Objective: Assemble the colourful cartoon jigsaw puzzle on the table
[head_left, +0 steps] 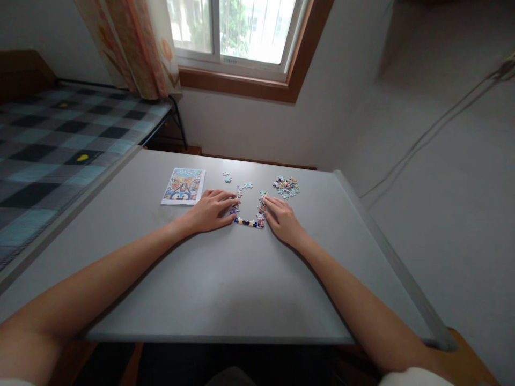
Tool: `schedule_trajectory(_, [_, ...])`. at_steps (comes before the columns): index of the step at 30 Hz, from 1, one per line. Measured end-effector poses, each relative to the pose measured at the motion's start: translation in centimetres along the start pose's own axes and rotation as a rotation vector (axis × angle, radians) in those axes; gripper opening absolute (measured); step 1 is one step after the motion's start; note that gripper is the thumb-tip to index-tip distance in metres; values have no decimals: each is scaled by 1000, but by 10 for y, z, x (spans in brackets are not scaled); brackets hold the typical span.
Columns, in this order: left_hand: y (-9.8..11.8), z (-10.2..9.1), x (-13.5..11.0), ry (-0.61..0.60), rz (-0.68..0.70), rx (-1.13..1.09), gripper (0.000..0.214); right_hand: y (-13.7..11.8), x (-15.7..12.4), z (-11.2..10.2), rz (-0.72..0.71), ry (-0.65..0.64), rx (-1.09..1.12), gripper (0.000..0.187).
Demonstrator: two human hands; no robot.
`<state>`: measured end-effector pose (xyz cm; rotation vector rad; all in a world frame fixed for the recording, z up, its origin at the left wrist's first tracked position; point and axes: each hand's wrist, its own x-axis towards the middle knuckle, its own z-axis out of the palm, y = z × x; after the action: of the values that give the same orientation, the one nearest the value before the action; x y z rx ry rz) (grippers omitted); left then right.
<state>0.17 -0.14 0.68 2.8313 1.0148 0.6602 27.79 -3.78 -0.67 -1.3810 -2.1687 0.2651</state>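
At either side of a partly joined jigsaw border (246, 222), which lies on a pale grey table (225, 289), a person's two bare hands rest palm down. The left hand (211, 211) is loosely spread, thumb apart from the fingers, its fingertips on the border's left side. The right hand (283, 218) lies flatter, fingers extended and close together, touching the border's right side. Neither appears to grip a piece.

The border is U-shaped: near, left and right sides joined, middle bare, a gap along the far side. Beyond it to the right is a heap of loose pieces (286, 186); beyond it to the left, a few stray pieces (227, 178). Left of the border, past the left hand, lies a colourful printed sheet (183, 186).

The step seems to be squaring up the border's sides; the next move probably calls for a fitting edge piece for the far gap.
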Motion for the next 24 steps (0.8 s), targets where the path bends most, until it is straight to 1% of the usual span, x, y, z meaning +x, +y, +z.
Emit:
schedule_trajectory(8, [1,0,0,-9,3,-1,43,-4,-1,-2,5,-25,-32,42])
schedule_trajectory(16, [3,-1,0,2,2,11,45,-4,-1,-1,14,-25,-60,44])
schedule_trajectory(24, [2,-1,0,-14,3,-8,46,-4,0,-2,10,-24,-37,45])
